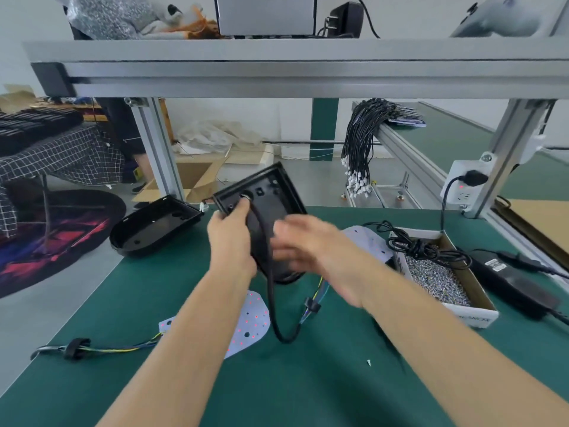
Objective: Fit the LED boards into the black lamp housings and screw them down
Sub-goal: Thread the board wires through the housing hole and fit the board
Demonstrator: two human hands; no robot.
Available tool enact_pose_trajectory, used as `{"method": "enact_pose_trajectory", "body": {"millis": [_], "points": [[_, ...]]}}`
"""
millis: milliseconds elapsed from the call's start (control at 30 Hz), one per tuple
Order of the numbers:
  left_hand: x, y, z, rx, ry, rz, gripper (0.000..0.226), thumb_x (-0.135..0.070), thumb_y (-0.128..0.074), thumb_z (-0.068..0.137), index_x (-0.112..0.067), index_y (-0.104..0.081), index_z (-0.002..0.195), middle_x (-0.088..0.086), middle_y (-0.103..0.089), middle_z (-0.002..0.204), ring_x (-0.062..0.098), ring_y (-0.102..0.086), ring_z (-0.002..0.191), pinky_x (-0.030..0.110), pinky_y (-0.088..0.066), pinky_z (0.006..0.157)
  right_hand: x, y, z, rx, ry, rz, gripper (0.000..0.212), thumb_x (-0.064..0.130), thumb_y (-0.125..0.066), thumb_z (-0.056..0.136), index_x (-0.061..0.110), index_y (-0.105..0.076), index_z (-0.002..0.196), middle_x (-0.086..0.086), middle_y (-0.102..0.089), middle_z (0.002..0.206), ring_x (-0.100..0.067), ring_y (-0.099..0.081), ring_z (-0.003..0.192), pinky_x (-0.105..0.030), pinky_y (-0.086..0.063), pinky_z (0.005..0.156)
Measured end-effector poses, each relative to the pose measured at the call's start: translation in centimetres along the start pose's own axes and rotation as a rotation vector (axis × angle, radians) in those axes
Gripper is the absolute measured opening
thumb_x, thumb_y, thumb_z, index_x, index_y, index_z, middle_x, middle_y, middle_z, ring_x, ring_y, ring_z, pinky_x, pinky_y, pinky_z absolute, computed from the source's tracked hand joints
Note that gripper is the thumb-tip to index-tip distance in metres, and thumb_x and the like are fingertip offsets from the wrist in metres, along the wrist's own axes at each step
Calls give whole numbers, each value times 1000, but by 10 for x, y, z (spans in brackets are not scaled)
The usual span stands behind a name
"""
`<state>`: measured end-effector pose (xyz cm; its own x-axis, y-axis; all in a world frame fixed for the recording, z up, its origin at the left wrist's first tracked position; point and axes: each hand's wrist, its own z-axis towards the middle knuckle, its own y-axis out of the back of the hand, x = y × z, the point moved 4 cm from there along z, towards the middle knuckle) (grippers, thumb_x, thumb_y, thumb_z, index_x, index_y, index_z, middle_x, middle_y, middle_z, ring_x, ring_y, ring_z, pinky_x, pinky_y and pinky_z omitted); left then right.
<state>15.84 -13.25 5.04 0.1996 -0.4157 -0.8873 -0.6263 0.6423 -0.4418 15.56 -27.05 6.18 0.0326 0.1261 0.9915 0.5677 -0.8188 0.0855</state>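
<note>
Near: LED board [252, 322] flat on the green desk [308, 389], not yet fitted. Middle: left hand [229, 238] grips the tilted black housing [277, 192] where the cable [271, 291] enters; right hand [303, 241] blurred — grip indeterminate. Advice: seat the cable before fitting the board. Far: screw box [471, 314] — lettering unreadable.

I count two black plastic lamp housings [271, 198] [147, 226], two white LED boards [252, 322] [369, 241], one cardboard box of screws [480, 309], one loose screw [369, 362].
</note>
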Motion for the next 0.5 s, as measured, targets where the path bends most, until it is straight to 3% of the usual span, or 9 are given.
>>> {"method": "enact_pose_trajectory", "body": {"millis": [67,100,167,200,267,333,400,500], "points": [[-3,8,12,-66,71,-11,15,-23,-65,91,-11,-58,97,7,-56,83,22,-54,79,33,-46,76,-25,-14,-24,125,44,-241,75,53,-75,65,41,-40,130,35,-58,108,20,-52,104,-15,-40,91],[-2,10,15,-83,94,-11,21,-25,-66,89,-10,-58,102,6,-52,81,21,-49,78,32,-42,75,-37,-23,-32,150,93,-395,72,53,-74,65,44,-41,129,39,-49,115,22,-44,111,-14,-36,96],[2,11,15,-105,111,-24,24,-24,-68,87,-11,-56,103,3,-43,71,19,-40,70,30,-33,65,-49,-32,-38,57,275,-635,51,44,-71,76,33,-50,120,30,-44,125,3,-47,116,-21,-36,99],[2,11,13,-112,105,-31,22,-23,-69,87,-12,-55,101,2,-41,69,18,-38,67,29,-31,61,-49,-34,-40,-30,364,-676,35,38,-69,82,25,-56,112,20,-48,122,-6,-51,108,-26,-39,95],[0,12,8,-96,26,0,16,-20,-68,88,-16,-53,92,4,-49,73,19,-45,68,32,-43,64,-42,-33,-41,-174,446,-598,12,26,-61,92,14,-57,91,10,-58,95,-12,-53,79,-28,-43,74],[-6,12,0,12,-172,110,12,-14,-66,89,-17,-55,86,6,-60,83,19,-54,80,39,-51,82,-30,-22,-37,-261,442,-455,12,21,-56,95,13,-55,86,9,-58,67,-8,-51,58,-23,-41,59],[-5,8,-12,186,-327,281,8,-11,-65,90,-16,-59,86,1,-65,81,17,-58,77,34,-51,76,-10,-11,-28,-319,432,-463,16,23,-54,96,14,-57,83,10,-56,55,-7,-50,50,-26,-42,57],[11,1,-26,343,-213,309,3,-14,-63,90,-15,-65,89,-2,-67,72,16,-61,69,28,-53,64,19,-1,-4,-365,404,-474,34,28,-55,95,6,-57,69,5,-59,53,-10,-51,45,-31,-44,57]]}}
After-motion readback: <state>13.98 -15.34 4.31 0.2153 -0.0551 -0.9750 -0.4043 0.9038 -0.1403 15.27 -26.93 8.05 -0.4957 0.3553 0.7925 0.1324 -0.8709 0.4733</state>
